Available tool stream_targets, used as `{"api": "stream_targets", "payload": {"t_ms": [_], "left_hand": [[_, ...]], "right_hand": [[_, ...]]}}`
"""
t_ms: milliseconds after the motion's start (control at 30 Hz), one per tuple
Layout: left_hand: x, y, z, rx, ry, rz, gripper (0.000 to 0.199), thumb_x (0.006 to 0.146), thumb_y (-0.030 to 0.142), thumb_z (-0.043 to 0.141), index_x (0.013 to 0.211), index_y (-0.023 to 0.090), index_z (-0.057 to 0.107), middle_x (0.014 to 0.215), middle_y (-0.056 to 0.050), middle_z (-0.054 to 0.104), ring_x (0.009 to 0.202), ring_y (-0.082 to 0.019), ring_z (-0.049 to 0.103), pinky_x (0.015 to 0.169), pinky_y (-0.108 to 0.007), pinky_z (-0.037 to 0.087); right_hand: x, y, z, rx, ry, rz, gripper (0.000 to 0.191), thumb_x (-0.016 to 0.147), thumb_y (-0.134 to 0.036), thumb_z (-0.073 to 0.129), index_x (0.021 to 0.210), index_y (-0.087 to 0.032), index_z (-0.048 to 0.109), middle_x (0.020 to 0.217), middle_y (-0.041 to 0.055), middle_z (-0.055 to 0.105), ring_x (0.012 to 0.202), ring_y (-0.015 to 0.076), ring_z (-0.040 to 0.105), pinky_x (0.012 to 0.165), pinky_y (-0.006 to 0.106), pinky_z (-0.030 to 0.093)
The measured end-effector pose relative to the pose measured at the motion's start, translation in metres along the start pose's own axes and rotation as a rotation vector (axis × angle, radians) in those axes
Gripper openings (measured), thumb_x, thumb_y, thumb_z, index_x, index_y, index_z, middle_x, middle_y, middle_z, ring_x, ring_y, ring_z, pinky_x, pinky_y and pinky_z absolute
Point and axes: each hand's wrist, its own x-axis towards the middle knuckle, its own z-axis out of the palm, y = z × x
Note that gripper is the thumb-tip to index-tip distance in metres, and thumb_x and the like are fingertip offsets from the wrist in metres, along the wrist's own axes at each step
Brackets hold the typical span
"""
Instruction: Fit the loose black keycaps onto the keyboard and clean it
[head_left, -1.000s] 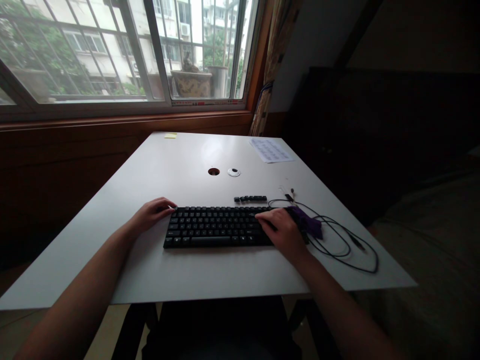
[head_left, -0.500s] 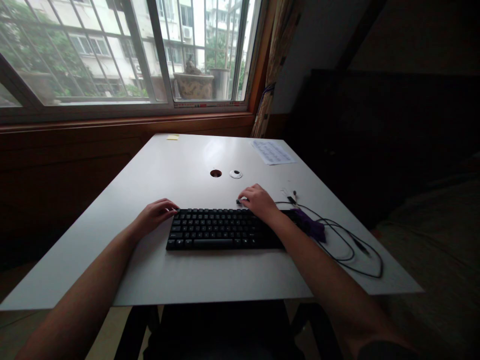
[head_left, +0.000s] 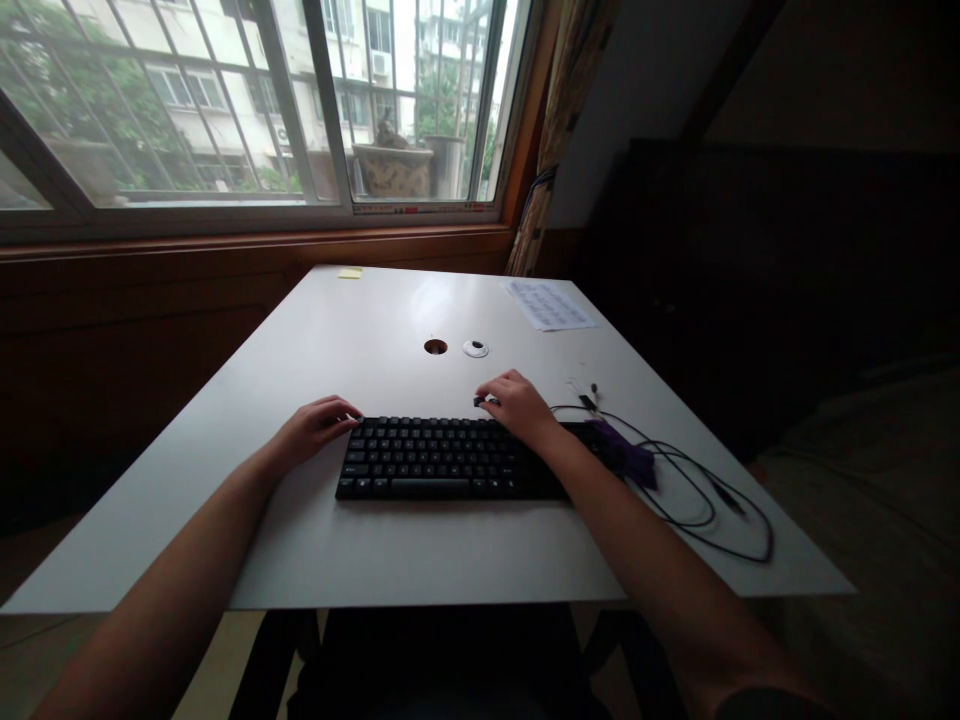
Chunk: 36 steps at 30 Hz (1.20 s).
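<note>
A black keyboard (head_left: 427,465) lies on the white desk in front of me. My left hand (head_left: 319,425) is at its far left corner, thumb and fingertips closed on the edge there. Just beyond the back edge, my right hand (head_left: 514,400) pinches a small black piece (head_left: 478,401); it is too small to name for certain. My right forearm crosses over the keyboard's right part and hides some keys. A purple cloth (head_left: 634,460) lies against the right end of the keyboard.
A looped black cable (head_left: 709,470) spreads over the desk's right side, near small loose parts (head_left: 589,402). Farther back are a round desk hole (head_left: 436,347), a white round cover (head_left: 475,349), a printed sheet (head_left: 555,305) and yellow sticky notes (head_left: 350,272). A window stands behind.
The view has shifted slightly, moving the desk a little rightward in the picture. Both hands keep nearly the same places; the right still pinches the small black piece.
</note>
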Motion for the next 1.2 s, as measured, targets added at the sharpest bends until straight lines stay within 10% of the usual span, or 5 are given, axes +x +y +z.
{"api": "stream_targets", "payload": {"t_ms": [567,1200], "left_hand": [[0.000,0.004,-0.001,0.013,0.008,-0.008,0.034,0.098,0.050,0.060,0.103,0.020,0.074,0.099,-0.007,0.070,0.085,-0.020,0.066,0.075,-0.029,0.052],[0.000,0.003,-0.002,0.019,-0.006,-0.024,0.032,0.098,0.049,0.060,0.104,0.021,0.074,0.101,-0.006,0.071,0.087,-0.020,0.066,0.076,-0.029,0.051]], "right_hand": [[-0.138,-0.015,-0.051,0.287,-0.005,0.005,0.012,0.092,-0.018,0.068,0.102,-0.025,0.069,0.100,0.0032,0.073,0.096,0.0205,0.069,0.088,0.037,0.058],[-0.142,-0.025,-0.036,0.187,0.060,-0.124,0.013,0.095,-0.013,0.063,0.100,-0.023,0.071,0.101,0.0055,0.073,0.094,0.0202,0.068,0.083,0.037,0.060]]}}
